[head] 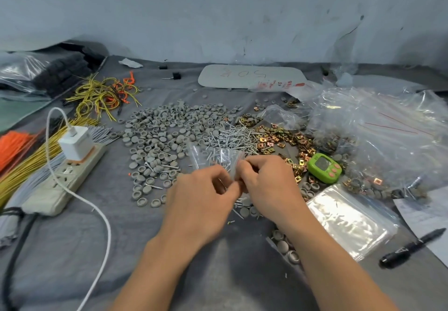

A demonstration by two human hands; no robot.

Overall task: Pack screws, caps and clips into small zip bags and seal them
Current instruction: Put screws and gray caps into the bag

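Zip bag (pixel 199 156), small and clear, lifted just off the grey table cloth (pixel 218 276) at mid-table. Near edge pinched between left hand (pixel 201 190) and right hand (pixel 266 181), thumbs and forefingers curled tight on the plastic, the two sets of fingertips almost meeting. Silver screws (pixel 219 156) showing through the film; count lost in blur, and no telling whether the mouth is open or pressed closed.

Directly beyond the grip, a loose screw pile (pixel 232 137) on the cloth. Beyond and to the left of the grip, a wide scatter of grey caps (pixel 167 126), some dome up, some hollow up, a few stray screws among them. Beyond and to the right, gold and copper-toned clips (pixel 278 138) spread out, touching the screw pile. More caps under the wrists and beside the right forearm.

Just right of the grip, a green timer (pixel 324 167) lying among the clips. Nearer than that, right of the right forearm, a flat stack of empty zip bags (pixel 349 221). Further right, a heap of large clear bags (pixel 388 126), with caps, clips and screws visible through its lower edge. At the near right edge, a black pen (pixel 409 247) partly on a sheet of paper (pixel 431 211).

Well left of the grip, a power strip (pixel 60 179) with a white charger (pixel 75 142) plugged in, its white cable (pixel 103 216) looping toward the near edge. Beyond it, tangled yellow wires (pixel 104 92); at the far left, orange ties (pixel 12 143). Far beyond the grip, a pale board (pixel 249 75) marked in red.
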